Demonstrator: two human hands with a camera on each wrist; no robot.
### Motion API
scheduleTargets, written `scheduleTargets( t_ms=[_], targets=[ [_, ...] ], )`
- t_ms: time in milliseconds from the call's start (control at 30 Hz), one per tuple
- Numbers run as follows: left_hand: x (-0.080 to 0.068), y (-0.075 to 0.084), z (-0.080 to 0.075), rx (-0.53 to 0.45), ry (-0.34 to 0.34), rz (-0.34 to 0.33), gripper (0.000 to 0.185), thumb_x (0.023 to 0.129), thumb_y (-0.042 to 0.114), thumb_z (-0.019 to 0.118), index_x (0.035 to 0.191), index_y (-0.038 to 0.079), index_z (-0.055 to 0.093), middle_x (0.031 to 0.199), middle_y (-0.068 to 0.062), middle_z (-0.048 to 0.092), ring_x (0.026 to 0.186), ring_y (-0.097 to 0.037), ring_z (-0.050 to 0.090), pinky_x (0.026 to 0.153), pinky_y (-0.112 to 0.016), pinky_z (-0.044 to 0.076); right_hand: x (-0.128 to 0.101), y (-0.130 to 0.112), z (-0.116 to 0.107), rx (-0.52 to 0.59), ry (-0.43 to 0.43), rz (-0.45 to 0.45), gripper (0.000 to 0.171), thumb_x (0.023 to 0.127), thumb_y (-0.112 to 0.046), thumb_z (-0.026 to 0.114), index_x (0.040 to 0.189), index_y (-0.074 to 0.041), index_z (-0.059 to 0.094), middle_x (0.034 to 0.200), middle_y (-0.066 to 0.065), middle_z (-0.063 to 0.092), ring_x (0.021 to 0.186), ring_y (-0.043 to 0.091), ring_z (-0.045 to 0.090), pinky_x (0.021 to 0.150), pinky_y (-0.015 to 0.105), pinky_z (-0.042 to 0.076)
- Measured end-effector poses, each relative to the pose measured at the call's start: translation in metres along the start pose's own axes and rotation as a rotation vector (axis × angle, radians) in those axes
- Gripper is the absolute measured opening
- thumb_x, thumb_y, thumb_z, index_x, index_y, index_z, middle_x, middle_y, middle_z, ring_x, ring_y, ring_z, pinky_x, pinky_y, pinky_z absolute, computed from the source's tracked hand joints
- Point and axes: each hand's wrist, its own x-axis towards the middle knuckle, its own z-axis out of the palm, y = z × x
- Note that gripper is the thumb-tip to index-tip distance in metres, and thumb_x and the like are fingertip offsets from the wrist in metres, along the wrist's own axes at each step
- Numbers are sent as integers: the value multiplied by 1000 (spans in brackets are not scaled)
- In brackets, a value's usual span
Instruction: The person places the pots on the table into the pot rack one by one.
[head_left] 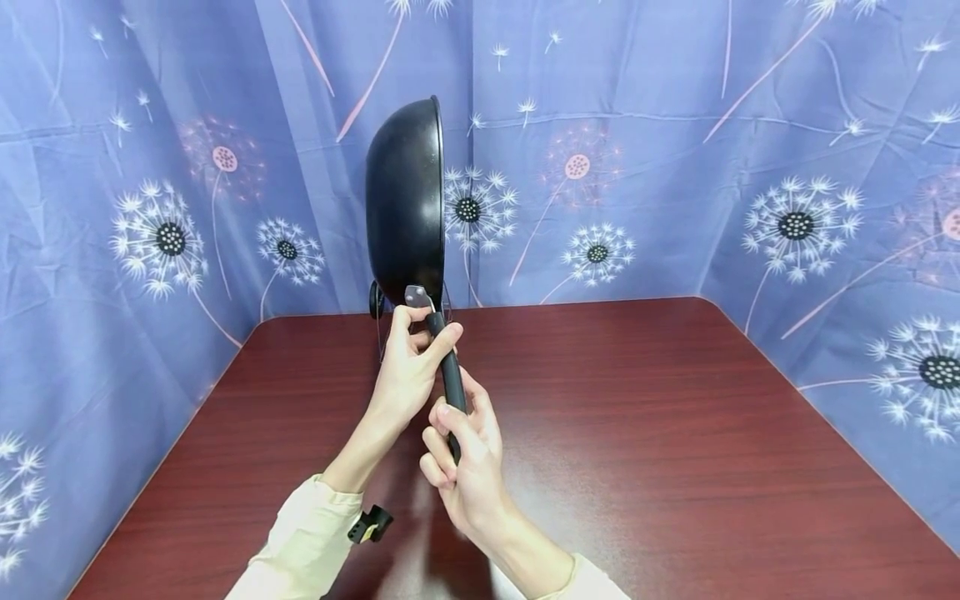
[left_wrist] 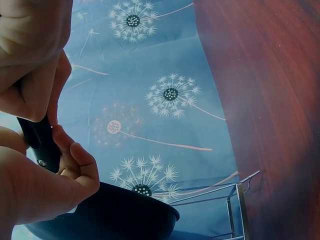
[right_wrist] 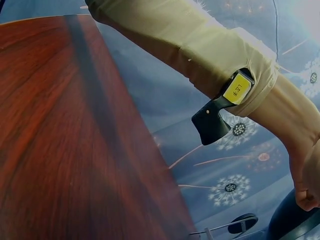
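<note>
A black frying pan (head_left: 405,200) is held up on its edge in the head view, its deep outer side to the left and its rim to the right. Its black handle (head_left: 453,379) slopes down toward me from a riveted metal bracket (head_left: 417,295). My left hand (head_left: 405,371) grips the handle beside the bracket, the thumb along its right side. Lower down, my right hand (head_left: 472,458) holds the handle's end between thumb and curled fingers. From the left wrist, both hands show round the handle (left_wrist: 42,147), with the pan (left_wrist: 125,215) below. Only the pan's edge (right_wrist: 290,220) enters the right wrist view.
Partly hidden behind the pan is a metal wire rack (left_wrist: 240,210) with a black round part (right_wrist: 242,223). The reddish-brown table (head_left: 637,417) is enclosed by blue dandelion-print curtains (head_left: 600,83). A black camera mount (head_left: 370,525) sits at my left cuff.
</note>
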Motion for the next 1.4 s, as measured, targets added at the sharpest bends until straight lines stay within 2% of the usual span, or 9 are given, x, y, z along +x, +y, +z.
scheduleTargets(
  t_ms=[233,500,800,1133,1400],
  targets=[
    [1,-6,3,27,-4,-22,55,92,37,71,131,13,42,91,-13,70,79,-15,67,72,-24,55,0,1,-5,14,26,12,47,99,-5,49,140,-20,32,77,-5,45,40,2,29,40,16,22],
    [4,-10,7,63,-8,-10,51,92,36,71,128,12,44,93,-14,70,81,-14,68,77,-26,53,0,1,-8,21,38,18,44,100,-5,47,137,-23,32,78,-6,44,40,1,29,40,16,21],
    [4,-13,12,60,-21,-25,47,92,37,71,124,13,45,88,-12,69,78,-16,67,74,-29,52,0,1,-11,26,61,24,42,99,-6,47,135,-23,33,78,-6,44,41,0,29,40,15,20],
    [5,-22,14,83,-31,-72,52,91,41,71,128,14,45,97,-16,71,85,-17,67,83,-34,51,-2,3,-13,5,95,33,38,103,-19,52,135,-25,32,81,-6,45,41,1,30,41,15,21],
    [5,-26,15,101,-29,-94,50,92,41,70,127,16,46,101,-17,70,90,-19,68,82,-30,51,-3,4,-15,16,114,42,38,102,-17,52,133,-26,33,82,-6,45,41,1,29,41,15,21]
  ],
)
